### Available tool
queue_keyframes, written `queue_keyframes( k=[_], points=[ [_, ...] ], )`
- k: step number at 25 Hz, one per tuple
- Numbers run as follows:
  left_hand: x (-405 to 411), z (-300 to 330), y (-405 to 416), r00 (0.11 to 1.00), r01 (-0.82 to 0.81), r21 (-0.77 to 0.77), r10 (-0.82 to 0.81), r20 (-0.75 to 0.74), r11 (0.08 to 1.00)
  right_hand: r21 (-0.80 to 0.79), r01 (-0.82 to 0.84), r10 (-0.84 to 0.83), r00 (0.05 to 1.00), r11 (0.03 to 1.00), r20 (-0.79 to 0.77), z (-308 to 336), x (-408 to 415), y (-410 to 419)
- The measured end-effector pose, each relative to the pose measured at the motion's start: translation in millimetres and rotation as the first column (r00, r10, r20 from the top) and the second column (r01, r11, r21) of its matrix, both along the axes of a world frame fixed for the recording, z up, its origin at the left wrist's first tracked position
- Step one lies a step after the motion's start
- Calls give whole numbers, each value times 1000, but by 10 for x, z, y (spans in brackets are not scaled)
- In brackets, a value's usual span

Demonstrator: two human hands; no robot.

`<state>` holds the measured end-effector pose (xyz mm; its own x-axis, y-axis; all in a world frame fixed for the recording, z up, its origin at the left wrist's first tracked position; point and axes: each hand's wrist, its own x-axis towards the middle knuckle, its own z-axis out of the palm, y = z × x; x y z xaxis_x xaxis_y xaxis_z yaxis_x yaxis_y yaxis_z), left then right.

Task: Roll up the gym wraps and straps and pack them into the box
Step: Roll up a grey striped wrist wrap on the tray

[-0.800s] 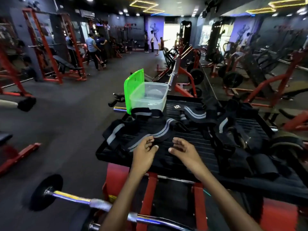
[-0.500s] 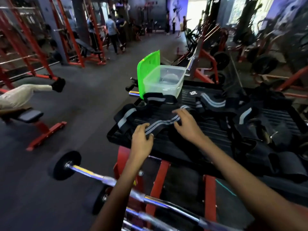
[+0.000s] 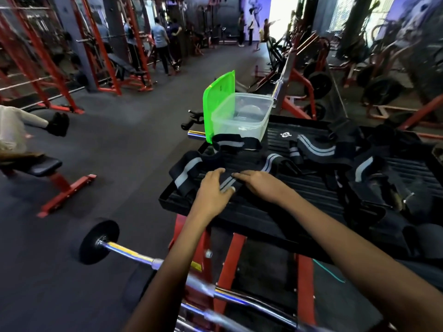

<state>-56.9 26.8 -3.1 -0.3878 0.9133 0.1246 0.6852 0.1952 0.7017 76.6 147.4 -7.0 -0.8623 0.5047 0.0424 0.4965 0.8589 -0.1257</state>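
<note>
**Both hands on a striped wrap at the front of the platform**

The left hand [image 3: 213,188] lies over a black gym wrap with two grey stripes [image 3: 242,179], its fingers bent down onto the fabric and its thumb stretched along the stripes; whether it pinches the wrap or only presses on it cannot be told. The right hand [image 3: 261,185] lies flat beside it, fingers straight and pointing left, their tips pressing the same wrap just where it meets the left hand.

The wrap runs from under the hands up and to the right across a black ribbed platform [image 3: 299,200] carried on a red frame [image 3: 230,250]. A second wrap with a broad grey band [image 3: 185,172] lies bunched at the platform's left edge, and a third [image 3: 236,143] rests against the near wall of the box. More black wraps and straps [image 3: 335,152] lie tangled over the right half of the platform.

The clear plastic box [image 3: 242,116] stands at the platform's far left corner, with its green lid [image 3: 218,101] upright on its left side. Its inside shows no wraps.

A barbell [image 3: 124,249] lies on the dark floor below the hands. Other people [image 3: 163,44] stand well away among red racks.
</note>
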Motion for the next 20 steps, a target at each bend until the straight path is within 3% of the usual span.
queue_keyframes(
  k=[4, 8, 10, 12, 13, 15, 16, 17, 20],
  points=[
    [95, 2, 106, 979, 171, -95, -181, -98, 981, 19, 156, -150, 972, 988, -181, 231, 230, -153],
    [238, -10, 163, 943, 330, 60, -327, -53, 942, -147, 311, -344, 853, 939, -393, 392, 392, -468],
    [278, -64, 183, 937, 333, 78, -320, -142, 940, -272, 288, -380, 834, 918, -400, 348, 467, -589],
    [288, -114, 173, 955, 261, 32, -253, -154, 965, -335, 249, -345, 899, 909, -268, 243, 586, -622],
    [275, -138, 160, 965, 226, 21, -220, -141, 974, -289, 281, -334, 930, 915, -153, 179, 668, -583],
    [217, -136, 136, 978, 167, 15, -164, -128, 986, 5, 381, -381, 925, 925, 14, 54, 814, -430],
    [192, -123, 126, 983, 144, 23, -140, -122, 989, 155, 424, -428, 904, 892, -4, 17, 866, -364],
    [169, -114, 121, 987, 123, 42, -117, -109, 992, 207, 493, -490, 869, 845, -69, 20, 895, -314],
    [180, -75, 114, 994, 105, 95, -100, -47, 990, -30, 588, -569, 768, 808, -294, 245, 829, -228]
  ],
)
